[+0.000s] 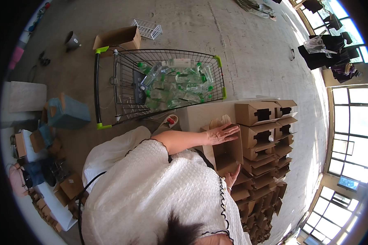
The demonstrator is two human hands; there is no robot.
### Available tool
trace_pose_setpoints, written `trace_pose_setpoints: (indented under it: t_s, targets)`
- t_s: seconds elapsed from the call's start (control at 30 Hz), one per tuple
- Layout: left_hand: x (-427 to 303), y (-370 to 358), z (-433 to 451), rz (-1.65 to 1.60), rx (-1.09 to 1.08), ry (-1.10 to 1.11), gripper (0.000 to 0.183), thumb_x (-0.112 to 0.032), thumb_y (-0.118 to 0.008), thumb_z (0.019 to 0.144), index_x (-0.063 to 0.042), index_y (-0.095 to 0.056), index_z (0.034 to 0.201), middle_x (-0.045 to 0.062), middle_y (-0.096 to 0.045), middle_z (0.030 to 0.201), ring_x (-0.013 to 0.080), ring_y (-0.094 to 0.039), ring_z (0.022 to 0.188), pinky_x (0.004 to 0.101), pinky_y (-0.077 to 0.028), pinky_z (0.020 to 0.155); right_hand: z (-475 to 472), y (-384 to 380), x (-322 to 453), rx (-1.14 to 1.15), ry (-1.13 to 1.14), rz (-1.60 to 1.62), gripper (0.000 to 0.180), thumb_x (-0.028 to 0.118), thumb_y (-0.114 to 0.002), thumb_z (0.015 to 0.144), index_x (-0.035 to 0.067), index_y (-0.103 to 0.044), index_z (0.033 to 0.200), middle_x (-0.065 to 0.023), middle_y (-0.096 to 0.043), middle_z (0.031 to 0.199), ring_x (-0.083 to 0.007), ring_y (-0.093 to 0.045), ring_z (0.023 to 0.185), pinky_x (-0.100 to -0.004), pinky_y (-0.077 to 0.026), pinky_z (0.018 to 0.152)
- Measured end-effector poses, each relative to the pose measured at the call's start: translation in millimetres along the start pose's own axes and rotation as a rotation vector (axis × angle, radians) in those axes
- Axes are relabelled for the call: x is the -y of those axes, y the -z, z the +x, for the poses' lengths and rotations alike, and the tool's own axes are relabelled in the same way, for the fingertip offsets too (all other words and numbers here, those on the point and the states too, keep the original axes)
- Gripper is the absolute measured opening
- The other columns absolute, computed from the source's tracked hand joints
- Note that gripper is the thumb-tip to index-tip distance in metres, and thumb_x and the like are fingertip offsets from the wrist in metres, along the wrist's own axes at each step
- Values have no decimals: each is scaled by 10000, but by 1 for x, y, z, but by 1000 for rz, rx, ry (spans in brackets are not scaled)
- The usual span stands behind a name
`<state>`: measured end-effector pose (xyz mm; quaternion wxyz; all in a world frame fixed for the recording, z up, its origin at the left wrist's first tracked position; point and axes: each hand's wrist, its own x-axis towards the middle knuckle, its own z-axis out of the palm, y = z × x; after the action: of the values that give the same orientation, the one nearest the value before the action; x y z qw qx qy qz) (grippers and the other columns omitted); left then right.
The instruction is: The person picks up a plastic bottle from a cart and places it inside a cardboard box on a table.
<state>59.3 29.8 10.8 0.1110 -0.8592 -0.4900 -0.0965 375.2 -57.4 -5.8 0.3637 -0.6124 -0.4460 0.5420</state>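
My left hand (223, 134) is spread flat, fingers apart, over the upper end of an open cardboard box (228, 153), touching its side. The box's inside shows no contents. At the box's lower edge is my right hand (232, 178), one finger pointing up along the cardboard and a bracelet at the wrist; its other fingers are partly hidden. Stacked open cardboard boxes (259, 130) stand directly to the right of this box, and more flattened or folded-looking cardboard (257, 208) continues below them. A white surface (211, 111) lies behind the box.
A wire shopping cart (168, 50) full of clear plastic bottles with green caps (184, 78) stands beyond my left arm. Behind it are another cardboard box (118, 38), a white wire rack (146, 29) and a grey bin (71, 40). A blue box (69, 113) and another person (18, 180) are at left.
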Motion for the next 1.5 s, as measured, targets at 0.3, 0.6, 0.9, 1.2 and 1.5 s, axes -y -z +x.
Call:
trace_pose_setpoints:
  t_s: [0.3,0.6,0.9,1.2,1.5]
  targets:
    - [-8,-12,47,-216,284,12,900,-623,-611,826,-172,-295,1538,106,-291,1568,292,-251,1456,552,-134,1200,3,11,1,142,-142,183,925,-193,-551,826,243,-234,1578,-10,-596,1048,-92,-586,868,-187,-483,769]
    - [15,-22,55,-652,119,6,675,-405,-647,882,-88,-458,1447,211,-311,1557,373,-197,1486,546,-84,1224,10,14,-26,-45,-115,181,928,-155,-612,846,247,-205,1577,-64,-617,1127,-135,-616,899,-254,-516,806]
    - [158,-49,-113,-712,-427,1249,444,39,-568,806,-52,-562,1241,181,-546,1230,367,-505,1206,447,-435,1004,-35,-30,13,-343,-254,365,555,79,-674,925,150,-437,1423,-77,-639,1197,-233,-639,1022,-368,-562,787]
    - [223,-127,-253,-934,450,1356,398,-115,-632,859,15,-600,1234,215,-597,1241,381,-560,1178,469,-478,965,-79,-32,-2,-533,-445,736,426,504,-623,940,188,-573,1221,-51,-611,1217,-228,-575,1113,-393,-494,933]
    - [214,-172,-157,-759,324,975,537,-93,-638,840,-12,-493,1351,235,-487,1347,410,-441,1294,495,-417,1047,-182,-36,-24,-785,-512,860,519,518,-635,923,154,-523,1276,-98,-621,1242,-254,-616,1080,-419,-540,910]
